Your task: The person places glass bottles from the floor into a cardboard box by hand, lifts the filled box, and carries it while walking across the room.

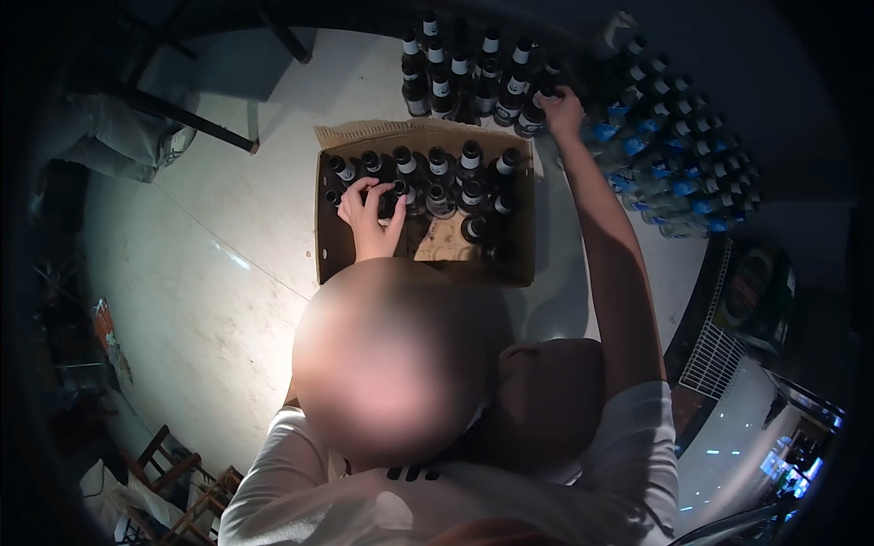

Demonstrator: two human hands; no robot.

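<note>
And the right hand (563,114) is out beyond the box's far right corner, fingers wrapped round the upper part of a dark bottle (532,118), upright at the edge of a tight cluster of bottles (441,86)! Over in the cardboard box (364,136), the left hand (369,217) arches above the bottle necks, thumb and fingers curled about one bottle top (401,187); whether they're gripping it, I can't make out.

It looks like glass: stiff, smooth, probably slippery if damp, breakable on a hard knock, and surely heavier if full, though the fill doesn't show. The slim neck looks the natural handle, thumb against fingers, pulled straight up.

Now the edges: bottles crowd the box's far half, while bare cardboard (446,238) shows near the middle front. Clear bottles with blue labels (687,173) stand to the right, so sideways room there looks tight; pale floor (218,209) spreads wide on the left.
</note>
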